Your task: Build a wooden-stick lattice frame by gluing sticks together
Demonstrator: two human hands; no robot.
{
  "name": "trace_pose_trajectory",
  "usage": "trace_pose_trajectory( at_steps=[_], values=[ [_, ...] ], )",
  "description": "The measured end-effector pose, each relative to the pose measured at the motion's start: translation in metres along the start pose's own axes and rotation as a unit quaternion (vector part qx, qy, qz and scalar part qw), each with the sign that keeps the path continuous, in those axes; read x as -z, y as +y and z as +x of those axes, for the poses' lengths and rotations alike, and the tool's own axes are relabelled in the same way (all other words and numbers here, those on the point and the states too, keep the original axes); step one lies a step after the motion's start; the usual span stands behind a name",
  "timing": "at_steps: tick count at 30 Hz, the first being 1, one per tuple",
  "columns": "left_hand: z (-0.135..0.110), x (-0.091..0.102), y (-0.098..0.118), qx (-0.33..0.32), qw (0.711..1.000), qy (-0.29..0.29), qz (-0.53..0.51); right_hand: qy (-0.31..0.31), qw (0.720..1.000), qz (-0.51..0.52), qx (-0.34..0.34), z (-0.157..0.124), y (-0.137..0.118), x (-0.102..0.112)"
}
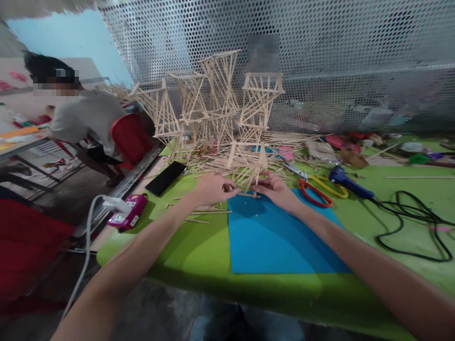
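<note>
Both hands met at the far edge of the blue sheet (277, 237), left hand (211, 188) and right hand (275, 189) pinching a thin stick (248, 194) in their fingers against the small stick frame (247, 163), apparently mid-joining; steady alignment mattered. Beyond stood stick towers (213, 104).

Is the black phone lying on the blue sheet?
No, the black phone lies near the green table's left edge, apart from the blue sheet.

the table (199, 251) is lime green with a bright blue sheet (280, 241) near its front edge. pale wooden stick frames (213, 104) stand toward the back edge. scissors (320, 189) have red and yellow handles, beside a dark blue glue gun (346, 180), a black cable (408, 222) and a black phone (165, 177); a magenta power strip (128, 213) sits at the left edge.
</note>
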State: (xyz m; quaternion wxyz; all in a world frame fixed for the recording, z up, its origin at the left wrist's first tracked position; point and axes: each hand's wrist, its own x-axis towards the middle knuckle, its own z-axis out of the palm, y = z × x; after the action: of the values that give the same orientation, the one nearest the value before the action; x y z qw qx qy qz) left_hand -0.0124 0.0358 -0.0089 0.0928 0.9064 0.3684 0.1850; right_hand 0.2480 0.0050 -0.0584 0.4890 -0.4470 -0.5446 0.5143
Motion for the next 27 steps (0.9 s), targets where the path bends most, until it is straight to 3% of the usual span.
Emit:
trace_pose_trajectory(
  at_steps=[7,17,27],
  values=[
    [-0.001,-0.015,0.007,-0.054,0.997,-0.010,0.057,-0.017,1.000,-0.004,-0.003,0.000,0.004,0.000],
    [0.001,-0.025,0.027,0.029,0.988,-0.055,0.139,-0.036,0.994,-0.107,-0.010,0.001,0.008,0.007],
    [0.001,-0.027,0.028,0.042,0.987,-0.058,0.145,-0.030,0.993,-0.113,0.010,0.002,0.007,0.007]
  ],
)
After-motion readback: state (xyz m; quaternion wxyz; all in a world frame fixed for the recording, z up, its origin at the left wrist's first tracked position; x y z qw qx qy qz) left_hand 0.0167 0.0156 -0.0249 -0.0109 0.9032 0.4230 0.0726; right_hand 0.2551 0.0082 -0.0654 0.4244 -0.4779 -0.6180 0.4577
